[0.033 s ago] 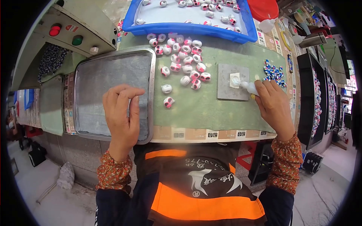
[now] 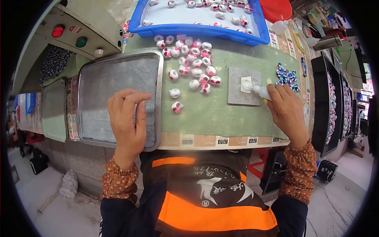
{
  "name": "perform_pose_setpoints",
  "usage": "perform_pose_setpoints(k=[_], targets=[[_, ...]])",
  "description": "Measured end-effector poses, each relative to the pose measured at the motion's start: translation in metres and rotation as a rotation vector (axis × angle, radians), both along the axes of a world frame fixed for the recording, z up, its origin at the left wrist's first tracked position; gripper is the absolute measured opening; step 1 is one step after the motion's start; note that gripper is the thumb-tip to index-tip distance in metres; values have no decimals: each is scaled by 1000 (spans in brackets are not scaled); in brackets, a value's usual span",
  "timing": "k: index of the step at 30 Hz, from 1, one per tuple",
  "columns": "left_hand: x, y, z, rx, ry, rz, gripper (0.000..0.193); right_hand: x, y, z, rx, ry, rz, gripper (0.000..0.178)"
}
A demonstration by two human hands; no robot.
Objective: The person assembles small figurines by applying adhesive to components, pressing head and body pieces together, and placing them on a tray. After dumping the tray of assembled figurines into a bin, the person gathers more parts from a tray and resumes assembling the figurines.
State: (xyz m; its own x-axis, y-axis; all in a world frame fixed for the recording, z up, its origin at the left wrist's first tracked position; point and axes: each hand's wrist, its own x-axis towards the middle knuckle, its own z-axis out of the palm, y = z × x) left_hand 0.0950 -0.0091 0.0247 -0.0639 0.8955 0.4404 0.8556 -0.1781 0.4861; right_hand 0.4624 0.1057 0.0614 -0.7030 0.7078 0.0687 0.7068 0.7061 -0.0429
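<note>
The right hand (image 2: 287, 107) held a small, cloudy, see-through plastic bottle (image 2: 263, 93) pinched in its fingers. The bottle was tipped on its side, with its thin tip at a little cream-coloured square pad (image 2: 243, 87) on a flat grey square slab (image 2: 239, 97). I could not tell if the tip touched the pad. The bottle looked light, soft and easy to squeeze, maybe a bit slippery if wet. The round belly seemed the best place to hold it, away from the thin tip.

The left hand (image 2: 128, 114) held nothing that I could see. Its thumb and pointing finger were a little apart, over a shallow metal tray with a shiny rim (image 2: 159, 94).

Between them, chubby white-and-pink beads (image 2: 196, 72) looked smooth and hard on a thin green cloth mat (image 2: 197, 120). Tiny blue-and-white beads (image 2: 287, 75) lay heaped near the right hand.
</note>
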Motion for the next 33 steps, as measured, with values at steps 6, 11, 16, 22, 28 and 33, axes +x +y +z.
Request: perform_pose_setpoints(k=[6,11,16,22,28,33], targets=[[-3,-1,-1,-4,0,5,15,-4,1,-3,119,-88,38,37],[-3,0,-2,-15,-3,7,16,-4,1,-2,158,-121,52,36],[-2,1,-3,-24,-10,10,16,-4,2,-3,181,-120,74,35],[-2,4,-6,-17,2,2,15,-3,2,-3,177,-134,70,34],[-1,6,-8,-12,7,-4,15,-3,2,-4,156,-92,60,36],[0,7,-7,-67,13,13,13,4,4,-6,19,41,-53,38]])
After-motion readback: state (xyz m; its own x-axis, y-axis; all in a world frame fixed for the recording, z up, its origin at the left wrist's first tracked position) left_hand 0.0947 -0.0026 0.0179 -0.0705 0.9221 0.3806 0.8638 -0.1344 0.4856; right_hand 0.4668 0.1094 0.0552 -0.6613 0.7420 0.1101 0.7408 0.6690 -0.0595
